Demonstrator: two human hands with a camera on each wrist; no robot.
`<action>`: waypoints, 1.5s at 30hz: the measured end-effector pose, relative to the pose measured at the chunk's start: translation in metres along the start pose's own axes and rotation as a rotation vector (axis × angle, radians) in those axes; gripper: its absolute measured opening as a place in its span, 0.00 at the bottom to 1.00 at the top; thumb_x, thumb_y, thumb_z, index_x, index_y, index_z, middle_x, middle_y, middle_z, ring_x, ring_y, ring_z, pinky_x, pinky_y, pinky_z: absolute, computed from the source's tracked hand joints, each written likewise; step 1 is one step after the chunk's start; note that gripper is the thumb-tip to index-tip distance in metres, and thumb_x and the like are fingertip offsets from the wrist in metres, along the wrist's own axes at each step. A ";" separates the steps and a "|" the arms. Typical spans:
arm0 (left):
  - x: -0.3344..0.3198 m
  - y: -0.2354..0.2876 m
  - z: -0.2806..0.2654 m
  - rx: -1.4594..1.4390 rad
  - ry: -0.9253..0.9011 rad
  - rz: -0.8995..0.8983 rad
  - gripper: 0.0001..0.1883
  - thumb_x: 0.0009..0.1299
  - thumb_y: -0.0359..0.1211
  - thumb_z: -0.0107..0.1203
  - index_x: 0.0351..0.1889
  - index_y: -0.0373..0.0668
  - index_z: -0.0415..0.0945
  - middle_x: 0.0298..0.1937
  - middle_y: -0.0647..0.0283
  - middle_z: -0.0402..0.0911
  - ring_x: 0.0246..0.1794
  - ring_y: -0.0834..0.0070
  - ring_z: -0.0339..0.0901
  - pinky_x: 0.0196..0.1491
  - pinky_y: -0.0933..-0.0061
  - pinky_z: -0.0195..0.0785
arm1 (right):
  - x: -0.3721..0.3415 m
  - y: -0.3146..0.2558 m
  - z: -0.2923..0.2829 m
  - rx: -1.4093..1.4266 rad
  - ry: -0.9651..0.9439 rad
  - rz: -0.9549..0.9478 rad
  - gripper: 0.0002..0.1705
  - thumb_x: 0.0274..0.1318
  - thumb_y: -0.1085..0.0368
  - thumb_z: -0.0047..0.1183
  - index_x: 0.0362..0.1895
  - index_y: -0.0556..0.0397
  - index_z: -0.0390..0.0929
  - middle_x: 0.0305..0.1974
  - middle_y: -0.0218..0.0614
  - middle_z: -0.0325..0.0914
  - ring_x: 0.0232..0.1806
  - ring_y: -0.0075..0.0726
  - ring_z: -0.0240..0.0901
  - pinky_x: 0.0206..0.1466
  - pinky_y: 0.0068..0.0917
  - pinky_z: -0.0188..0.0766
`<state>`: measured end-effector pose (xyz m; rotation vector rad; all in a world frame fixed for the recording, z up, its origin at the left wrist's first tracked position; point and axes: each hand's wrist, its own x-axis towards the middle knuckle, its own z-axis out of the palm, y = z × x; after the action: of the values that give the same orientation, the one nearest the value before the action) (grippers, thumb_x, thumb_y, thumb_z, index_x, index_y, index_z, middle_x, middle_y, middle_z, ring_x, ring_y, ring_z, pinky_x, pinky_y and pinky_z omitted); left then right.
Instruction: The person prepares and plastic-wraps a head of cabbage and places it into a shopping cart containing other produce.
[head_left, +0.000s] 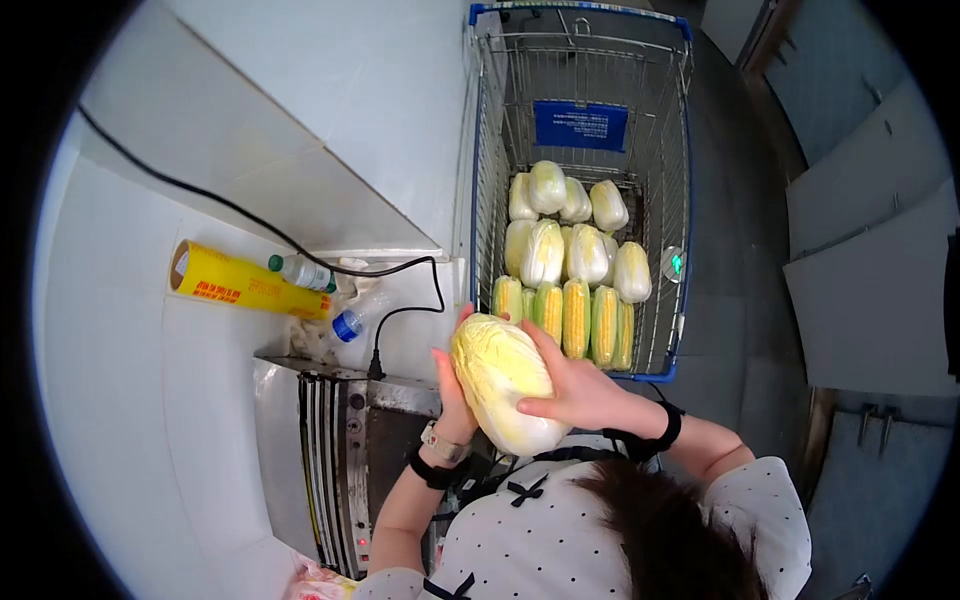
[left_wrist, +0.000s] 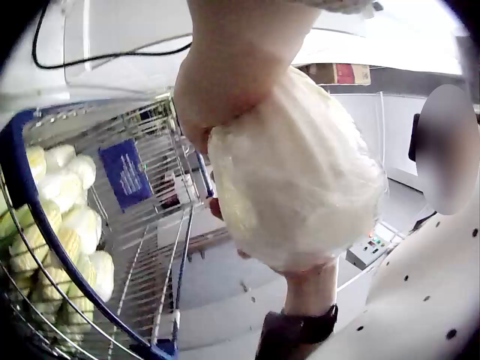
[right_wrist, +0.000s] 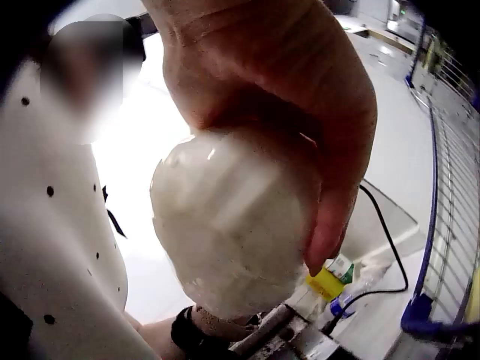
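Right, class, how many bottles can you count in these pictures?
2. The green-capped bottle is against the yellow roll; the blue-capped bottle is between that roll and the black cable. Others may be hidden.

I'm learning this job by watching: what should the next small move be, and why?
Probably carry the cabbage over into the cart, near the other cabbages. The left hand and right hand hold it close to the cart, its surface shines like film, and similar cabbages lie there.
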<state>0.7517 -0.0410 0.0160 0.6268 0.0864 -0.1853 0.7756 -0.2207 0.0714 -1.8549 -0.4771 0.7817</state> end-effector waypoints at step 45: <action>0.036 -0.042 -0.002 -0.077 0.345 -0.646 0.29 0.69 0.52 0.26 0.52 0.40 0.64 0.47 0.52 0.72 0.51 0.60 0.70 0.55 0.56 0.62 | 0.045 0.033 -0.035 0.421 0.052 -0.591 0.50 0.55 0.30 0.07 0.67 0.60 0.40 0.68 0.49 0.37 0.71 0.44 0.27 0.69 0.35 0.30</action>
<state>0.7785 -0.0783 -0.0140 0.5324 0.6293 -0.6931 0.8314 -0.2286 0.0371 -1.2437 -0.7211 0.3889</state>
